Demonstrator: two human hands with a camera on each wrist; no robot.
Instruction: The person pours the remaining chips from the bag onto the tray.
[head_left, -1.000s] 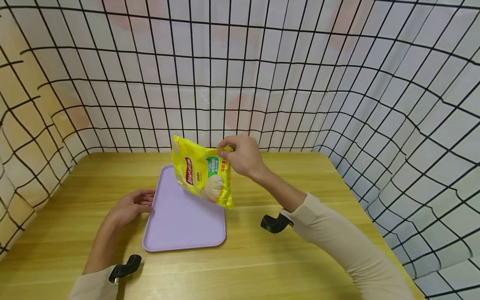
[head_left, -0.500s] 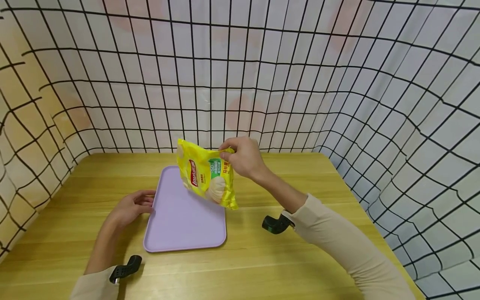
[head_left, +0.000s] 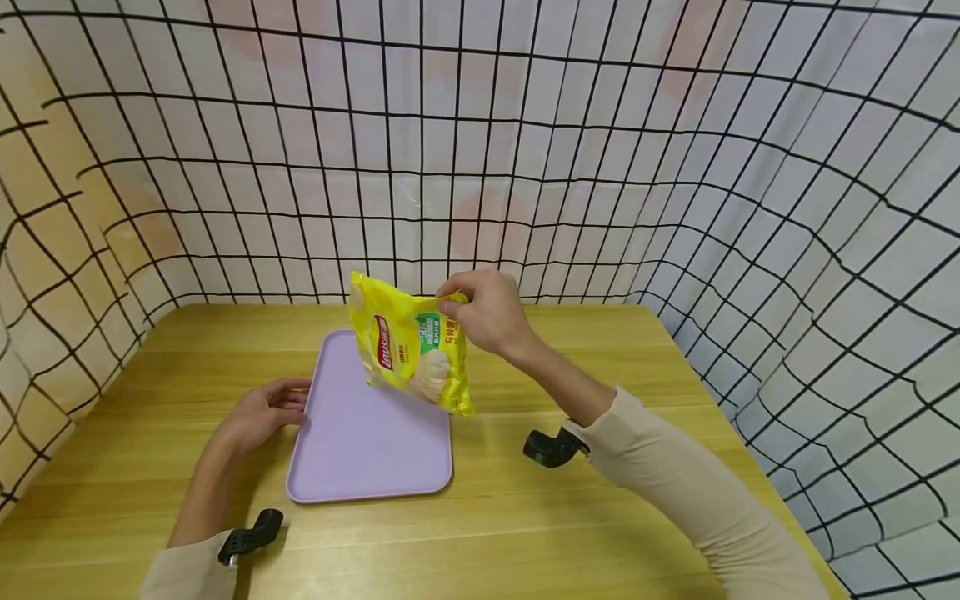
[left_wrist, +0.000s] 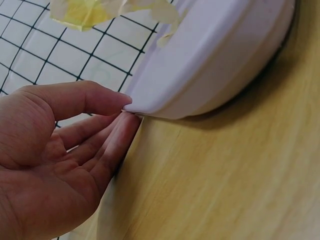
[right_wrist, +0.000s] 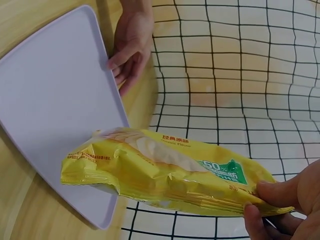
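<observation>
Head view: on a wood-grained table (head_left: 570,525), a lilac tray (head_left: 367,458) lies left of centre in the lower half of the frame. A yellow snack bag (head_left: 408,346) hangs tilted above its upper right part, in front of a wire grid (head_left: 422,174). We see the right hand (head_left: 487,312) at centre, its grip narrow, pinching the bag's upper right corner; the left hand (head_left: 258,412) is at the tray's left edge.

Left wrist view: left of centre, thumb and fingertips pinch the tray's rim; a light hold should be enough to steady it.

Right wrist view: the bag stretches across the lower half, pinched at lower right, its free end overlapping the tray. We would pinch only the flat edge, sparing the contents
</observation>
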